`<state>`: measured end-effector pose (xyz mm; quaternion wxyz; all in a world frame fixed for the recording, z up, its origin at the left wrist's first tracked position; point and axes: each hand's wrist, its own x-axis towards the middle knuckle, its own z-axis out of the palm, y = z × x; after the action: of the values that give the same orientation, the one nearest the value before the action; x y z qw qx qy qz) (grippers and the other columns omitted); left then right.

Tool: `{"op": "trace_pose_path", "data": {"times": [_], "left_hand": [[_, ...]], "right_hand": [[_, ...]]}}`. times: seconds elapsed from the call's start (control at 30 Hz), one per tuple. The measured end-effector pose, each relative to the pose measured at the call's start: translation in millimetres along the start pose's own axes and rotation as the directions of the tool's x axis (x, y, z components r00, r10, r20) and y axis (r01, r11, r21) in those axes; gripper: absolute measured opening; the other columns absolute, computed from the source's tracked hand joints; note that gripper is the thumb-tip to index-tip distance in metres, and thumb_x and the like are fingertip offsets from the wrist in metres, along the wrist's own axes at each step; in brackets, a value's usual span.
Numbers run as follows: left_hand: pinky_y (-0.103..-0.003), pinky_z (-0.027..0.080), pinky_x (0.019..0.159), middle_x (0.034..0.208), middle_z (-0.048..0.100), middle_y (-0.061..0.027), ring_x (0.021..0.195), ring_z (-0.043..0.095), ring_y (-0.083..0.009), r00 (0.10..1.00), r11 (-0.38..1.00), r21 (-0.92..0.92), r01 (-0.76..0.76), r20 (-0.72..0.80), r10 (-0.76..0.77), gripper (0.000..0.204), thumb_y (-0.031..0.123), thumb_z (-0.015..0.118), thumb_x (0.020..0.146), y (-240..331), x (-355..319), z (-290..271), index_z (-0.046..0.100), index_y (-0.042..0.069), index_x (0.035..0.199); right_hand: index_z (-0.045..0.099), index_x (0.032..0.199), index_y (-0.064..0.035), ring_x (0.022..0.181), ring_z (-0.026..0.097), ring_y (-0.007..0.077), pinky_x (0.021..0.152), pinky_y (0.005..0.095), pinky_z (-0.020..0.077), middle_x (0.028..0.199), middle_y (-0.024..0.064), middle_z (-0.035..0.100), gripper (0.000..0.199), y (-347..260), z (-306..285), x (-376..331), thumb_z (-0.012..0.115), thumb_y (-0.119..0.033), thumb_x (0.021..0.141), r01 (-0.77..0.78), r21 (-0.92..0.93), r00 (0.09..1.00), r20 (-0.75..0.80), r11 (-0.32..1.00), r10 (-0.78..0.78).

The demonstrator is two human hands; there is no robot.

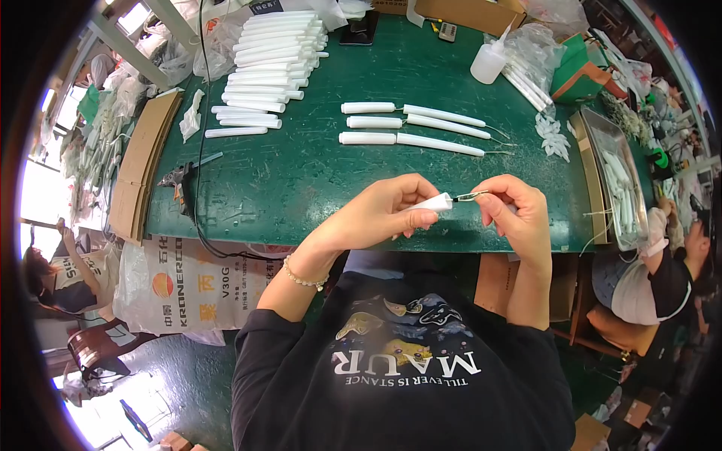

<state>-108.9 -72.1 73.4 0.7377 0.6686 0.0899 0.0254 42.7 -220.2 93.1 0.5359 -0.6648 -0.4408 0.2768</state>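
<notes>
My left hand (383, 214) grips a short white tube (435, 204) near the table's front edge, its end pointing right. Thin pale wires (472, 195) come out of a small dark piece at that end. My right hand (519, 210) pinches those wires between thumb and forefinger. Beyond my hands lie three rows of white parts. Each row has a thicker white tube (367, 138) on the left and a slimmer white stick (440, 145) on the right, with thin wires trailing from the right ends.
A pile of white tubes (263, 83) covers the far left. A glue gun (177, 178) with a black cable lies near a cardboard panel (143, 169). A squeeze bottle (489, 63) stands at the back right. A metal tray (641, 214) holds white parts; people sit on both sides.
</notes>
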Motion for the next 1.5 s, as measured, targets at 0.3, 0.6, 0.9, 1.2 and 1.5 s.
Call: {"op": "trace_pose_path", "data": {"times": [0.3,0.6,0.9,1.2,1.5], "left_hand": [[-0.017,0.039,0.055,0.074,0.054,0.0015,0.062,0.046,-0.0035,0.998,0.999,0.031,-0.013,-0.054,0.015,0.022,0.018,0.052,0.085,-4.7,0.4,3.5,0.054,0.002,0.099],[-0.024,0.042,0.058,0.071,0.057,-0.0043,0.064,0.052,-0.0099,0.969,0.896,0.427,-0.122,-0.145,0.201,0.02,0.014,0.06,0.078,-5.7,5.5,5.8,0.051,0.0,0.089],[-0.032,0.045,0.058,0.073,0.058,-0.0102,0.07,0.057,-0.025,0.815,0.452,0.823,-0.344,0.022,0.579,0.021,0.013,0.063,0.07,-12.2,14.9,13.8,0.054,0.006,0.087],[-0.028,0.047,0.069,0.094,0.055,-0.01,0.078,0.056,-0.0155,0.846,0.938,-0.156,-0.308,-0.496,0.195,0.033,0.027,0.038,0.091,-39.1,5.7,9.0,0.049,0.0,0.106],[-0.024,0.037,0.053,0.062,0.039,0.0003,0.055,0.037,-0.0087,0.5,0.54,-0.134,-0.831,-0.608,0.617,0.027,0.023,0.033,0.093,43.2,18.9,-18.7,0.048,0.001,0.095]], "right_hand": [[0.059,0.081,-0.0016,0.043,0.04,0.0005,0.037,0.0145,0.0258,0.055,-0.0006,0.053,0.007,1.6,5.7,-1.5,0.056,-0.007,0.079,-0.013,-0.003,0.999,0.043,1.0,0.014],[0.059,0.092,0.0012,0.051,0.053,0.0148,0.047,0.0235,0.0401,0.062,0.0086,0.056,0.015,16.9,23.3,-6.3,0.053,-0.002,0.078,0.352,-0.514,0.923,0.051,0.782,-0.382],[0.048,0.094,-0.0005,0.048,0.047,0.0056,0.042,0.0172,0.0344,0.063,0.0049,0.056,0.014,26.0,32.7,-16.8,0.048,-0.012,0.085,0.014,-0.116,0.995,-0.096,0.993,-0.025],[0.046,0.088,-0.0023,0.041,0.035,0.0022,0.037,0.0141,0.0265,0.062,0.0053,0.052,0.014,34.0,3.5,-4.6,0.043,-0.017,0.089,0.079,0.293,0.916,-0.398,0.953,0.046],[0.047,0.094,-0.0029,0.047,0.043,0.0052,0.041,0.0159,0.034,0.065,0.0048,0.053,0.015,30.3,46.9,14.0,0.044,-0.017,0.088,-0.058,0.541,0.993,-0.053,0.839,0.103]]}}
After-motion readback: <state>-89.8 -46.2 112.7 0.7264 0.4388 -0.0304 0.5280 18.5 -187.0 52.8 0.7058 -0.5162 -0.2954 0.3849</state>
